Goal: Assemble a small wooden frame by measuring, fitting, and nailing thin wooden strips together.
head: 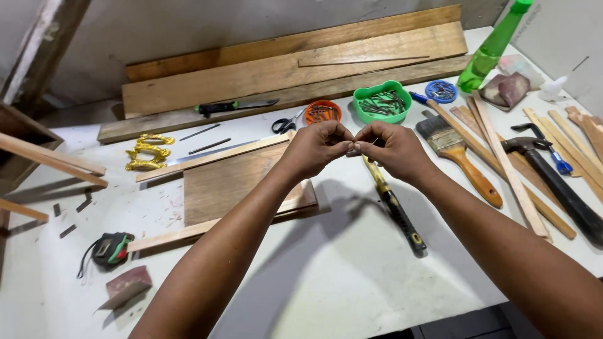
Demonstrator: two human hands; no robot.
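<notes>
Pinching: both hands meet fingertip to fingertip above the white table [352, 282], holding a small thin piece [353, 151] between them; too little of it shows to say what it is.
Left hand: the left hand [314, 147] is curled, thumb and forefinger closed on the left end of the small piece.
Right hand: the right hand [394, 149] is curled the same way, its fingertips gripping the right end, touching the left hand's fingertips.
Below the hands: a flat wooden panel [232, 185] lies on the table under the left wrist, and a yellow-and-black handled tool [396, 210] lies under the right hand.
Behind the hands: an orange bowl [322, 112] of nails, a green bowl [381, 102] of dark nails, and scissors [286, 122] sit near long planks [282, 69].
Right side: a paintbrush [458, 157], a hammer [553, 179], thin wood strips [509, 163] and a green bottle [493, 47].
Left side: a tape measure [110, 250] and gold-coloured metal fittings [147, 152].
</notes>
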